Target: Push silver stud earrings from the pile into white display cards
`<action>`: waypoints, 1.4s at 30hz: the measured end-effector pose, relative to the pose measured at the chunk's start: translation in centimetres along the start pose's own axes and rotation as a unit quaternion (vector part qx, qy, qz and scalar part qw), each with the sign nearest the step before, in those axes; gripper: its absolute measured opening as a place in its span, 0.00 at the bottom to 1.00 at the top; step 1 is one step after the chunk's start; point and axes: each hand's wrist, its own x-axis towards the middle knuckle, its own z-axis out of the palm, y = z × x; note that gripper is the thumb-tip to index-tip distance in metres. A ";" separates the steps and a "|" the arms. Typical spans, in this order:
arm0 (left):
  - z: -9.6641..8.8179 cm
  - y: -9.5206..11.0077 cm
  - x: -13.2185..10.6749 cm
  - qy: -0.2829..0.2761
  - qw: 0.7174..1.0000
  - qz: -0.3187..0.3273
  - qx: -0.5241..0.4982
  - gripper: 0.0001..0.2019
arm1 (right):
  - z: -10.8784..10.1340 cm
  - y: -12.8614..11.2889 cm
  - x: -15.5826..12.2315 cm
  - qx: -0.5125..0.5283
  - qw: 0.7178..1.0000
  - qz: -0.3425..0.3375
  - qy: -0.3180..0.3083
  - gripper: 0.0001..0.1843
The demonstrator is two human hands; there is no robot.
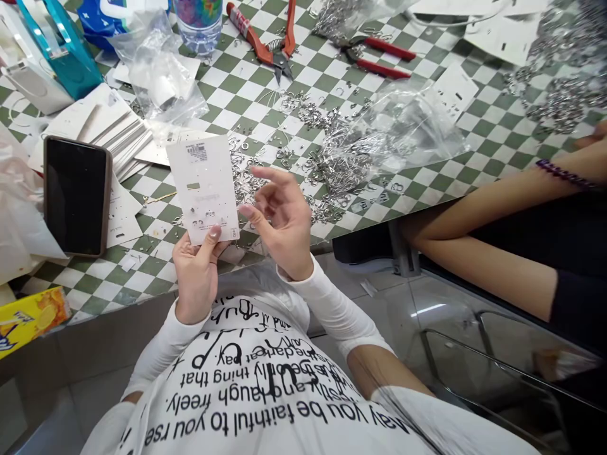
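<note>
My left hand (198, 272) holds a white jewelry card (208, 183) upright by its lower edge, thumb in front. The side facing me carries a barcode label, a slot, small holes and a few tiny metal pieces near the bottom. Just right of the card is my right hand (283, 218), its index finger and thumb stretched apart and the other fingers curled. I see nothing between its fingertips. Behind that hand, loose metal findings (246, 180) are scattered, and a heap of silvery metal pieces (344, 158) spills from a clear plastic bag (403, 123).
To the left lie a phone (76, 196), stacked white cards (116, 129), a teal tape dispenser (61, 44) and a yellow packet (33, 319). Orange-handled cutters (270, 47), red-handled pliers (379, 57) and a bottle (198, 25) are at the back. A co-worker's arm (493, 196) reaches in from the right.
</note>
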 end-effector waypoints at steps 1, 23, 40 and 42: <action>-0.1 0.0 0.0 0.004 1.000 -0.003 0.004 0.14 | -0.2 0.0 0.0 -0.041 0.997 -0.060 0.004 0.16; -3.1 0.6 -2.3 -0.024 0.995 -0.007 0.098 0.11 | 2.0 0.1 -1.8 -0.091 0.979 -0.171 -0.061 0.02; -6.7 3.1 -3.2 0.168 0.958 0.166 0.162 0.10 | -1.4 1.0 -2.0 -0.193 0.969 -0.151 0.031 0.11; -6.8 2.9 -3.5 0.167 0.958 0.161 0.168 0.10 | -1.8 1.1 -2.6 -0.233 0.959 -0.158 0.016 0.10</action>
